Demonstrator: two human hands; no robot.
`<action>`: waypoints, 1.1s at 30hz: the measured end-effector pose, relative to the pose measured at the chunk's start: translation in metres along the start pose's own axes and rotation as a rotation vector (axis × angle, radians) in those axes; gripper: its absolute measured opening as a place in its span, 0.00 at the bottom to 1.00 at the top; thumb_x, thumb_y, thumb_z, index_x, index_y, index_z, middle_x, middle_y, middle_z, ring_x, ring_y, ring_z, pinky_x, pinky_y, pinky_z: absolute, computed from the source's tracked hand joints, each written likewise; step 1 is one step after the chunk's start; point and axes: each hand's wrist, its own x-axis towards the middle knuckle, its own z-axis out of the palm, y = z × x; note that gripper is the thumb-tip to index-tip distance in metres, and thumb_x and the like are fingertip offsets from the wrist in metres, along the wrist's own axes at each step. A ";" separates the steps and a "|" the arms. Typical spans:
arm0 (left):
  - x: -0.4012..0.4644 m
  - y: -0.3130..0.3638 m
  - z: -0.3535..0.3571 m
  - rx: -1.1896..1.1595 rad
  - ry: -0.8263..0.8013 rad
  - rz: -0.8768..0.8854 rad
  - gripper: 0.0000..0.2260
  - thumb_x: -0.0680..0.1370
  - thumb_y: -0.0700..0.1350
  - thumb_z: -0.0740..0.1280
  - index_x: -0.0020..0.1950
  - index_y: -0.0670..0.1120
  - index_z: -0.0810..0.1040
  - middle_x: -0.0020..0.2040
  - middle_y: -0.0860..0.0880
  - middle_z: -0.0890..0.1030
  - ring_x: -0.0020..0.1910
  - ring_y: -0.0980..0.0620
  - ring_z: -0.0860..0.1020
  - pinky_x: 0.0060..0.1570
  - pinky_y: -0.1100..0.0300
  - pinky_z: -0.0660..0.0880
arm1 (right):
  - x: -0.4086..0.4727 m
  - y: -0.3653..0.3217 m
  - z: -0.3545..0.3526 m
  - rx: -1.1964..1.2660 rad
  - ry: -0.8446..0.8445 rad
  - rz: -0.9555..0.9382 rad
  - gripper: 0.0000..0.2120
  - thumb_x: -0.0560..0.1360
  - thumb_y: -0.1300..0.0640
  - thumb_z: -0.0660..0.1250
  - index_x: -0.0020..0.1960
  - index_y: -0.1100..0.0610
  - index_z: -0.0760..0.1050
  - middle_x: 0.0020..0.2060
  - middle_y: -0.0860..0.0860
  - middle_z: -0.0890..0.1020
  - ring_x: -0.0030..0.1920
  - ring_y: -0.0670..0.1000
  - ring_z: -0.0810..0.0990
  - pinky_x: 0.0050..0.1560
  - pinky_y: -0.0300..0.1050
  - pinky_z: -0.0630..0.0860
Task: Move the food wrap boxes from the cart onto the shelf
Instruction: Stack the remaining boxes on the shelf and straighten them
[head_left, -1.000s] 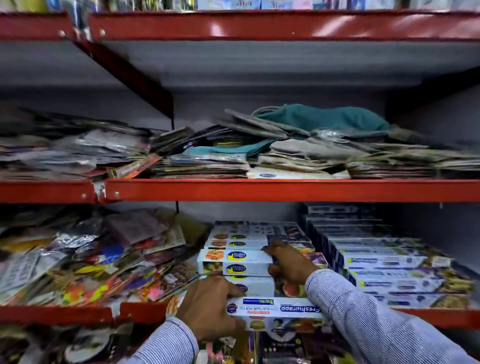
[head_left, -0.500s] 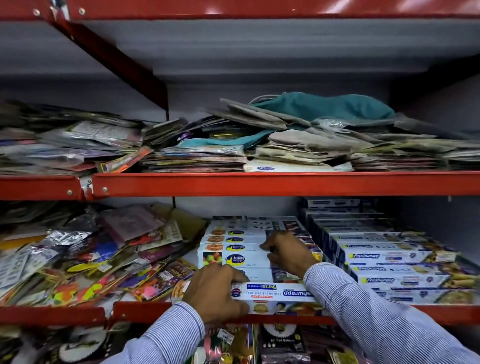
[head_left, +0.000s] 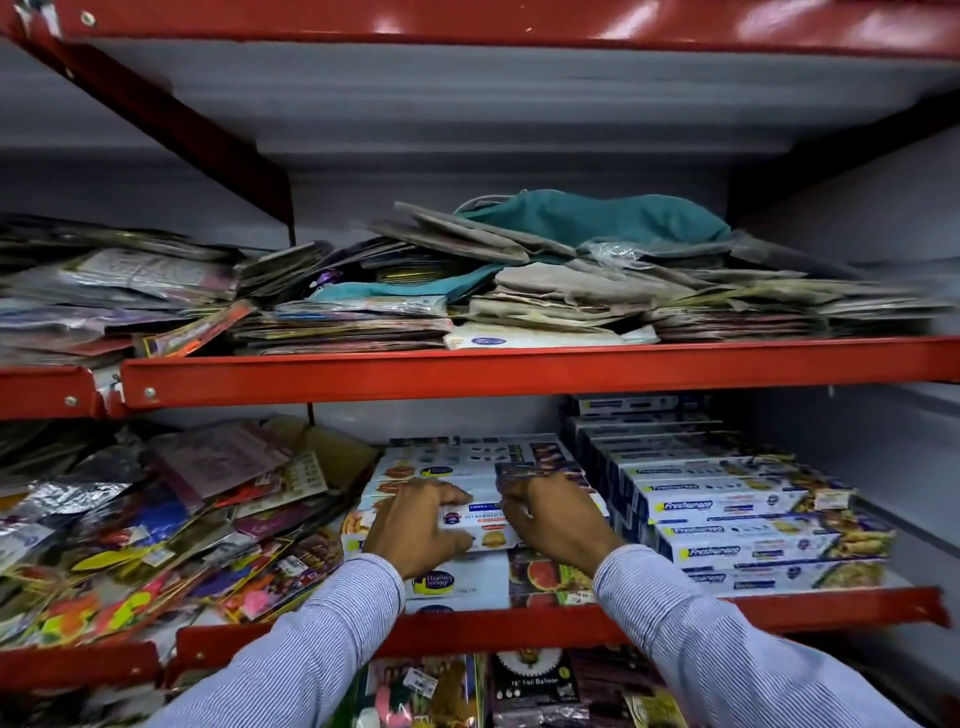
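A white food wrap box (head_left: 480, 519) lies on top of a pile of similar boxes (head_left: 457, 582) in the middle of the lower red shelf (head_left: 831, 605). My left hand (head_left: 415, 530) grips its left end, thumb on the front face and fingers over the top. My right hand (head_left: 553, 519) clasps its right end the same way. To the right stands a tidy stack of Freshwrapp boxes (head_left: 727, 509). Both sleeves are striped blue. The cart is out of view.
Loose colourful packets (head_left: 156, 519) are heaped on the shelf's left half, touching the box pile. The shelf above (head_left: 519, 371) holds flat packets and a teal cloth bundle (head_left: 597, 218). More packaged goods (head_left: 524, 686) hang below the shelf edge.
Both hands have pushed the box from the shelf's front edge deeper in, onto the middle pile. My left hand moved up and right; the camera moved closer.
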 end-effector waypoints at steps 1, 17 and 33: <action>-0.001 -0.001 0.005 0.007 0.001 0.015 0.23 0.66 0.53 0.75 0.60 0.53 0.81 0.61 0.52 0.80 0.62 0.49 0.74 0.60 0.54 0.73 | -0.006 0.000 0.003 -0.015 -0.010 -0.016 0.15 0.76 0.47 0.59 0.55 0.53 0.78 0.49 0.56 0.86 0.49 0.60 0.83 0.40 0.46 0.75; -0.011 -0.005 0.036 0.093 0.113 0.173 0.16 0.77 0.52 0.68 0.65 0.54 0.78 0.60 0.55 0.79 0.62 0.52 0.70 0.60 0.50 0.70 | -0.018 0.020 0.014 0.036 -0.147 -0.032 0.26 0.76 0.63 0.65 0.72 0.51 0.67 0.72 0.50 0.72 0.69 0.51 0.72 0.70 0.47 0.69; -0.029 -0.027 0.048 0.269 0.212 0.218 0.22 0.81 0.56 0.54 0.74 0.52 0.65 0.76 0.50 0.66 0.76 0.47 0.59 0.72 0.42 0.53 | -0.039 0.022 0.026 -0.162 0.043 -0.137 0.24 0.81 0.52 0.53 0.76 0.52 0.56 0.77 0.50 0.60 0.78 0.50 0.54 0.77 0.52 0.52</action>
